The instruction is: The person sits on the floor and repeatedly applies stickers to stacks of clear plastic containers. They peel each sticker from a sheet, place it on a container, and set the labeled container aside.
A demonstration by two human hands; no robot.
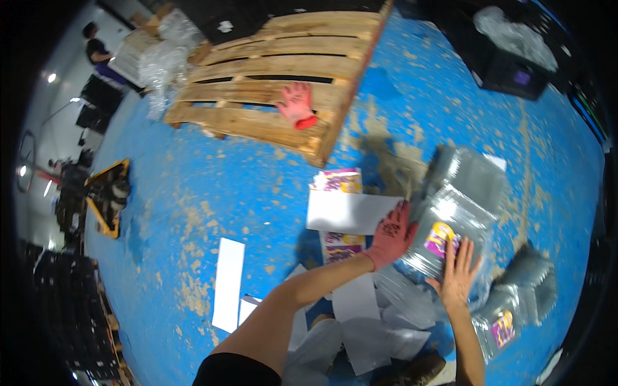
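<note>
My left hand (388,239), in a pink glove with a dark print, lies flat against the left side of a stack of transparent plastic containers (466,202). Its fingers also overlap the right end of a white paper strip (345,212). Bare and spread, my right hand (457,280) presses on the stack's top surface. Its fingertips touch the lower right edge of a purple and yellow sticker (438,236) there. Under the white strip lies a sheet of printed stickers (345,248), partly hidden. A second container stack (524,289) with a similar sticker lies to the right.
Ahead is a wooden pallet (270,91) with a pink glove (298,105) on it. Paper strips (228,284) and plastic film (405,294) litter the blue floor. A yellow pallet jack (108,198) and a person (99,53) are at left; a black crate (507,72) stands far right.
</note>
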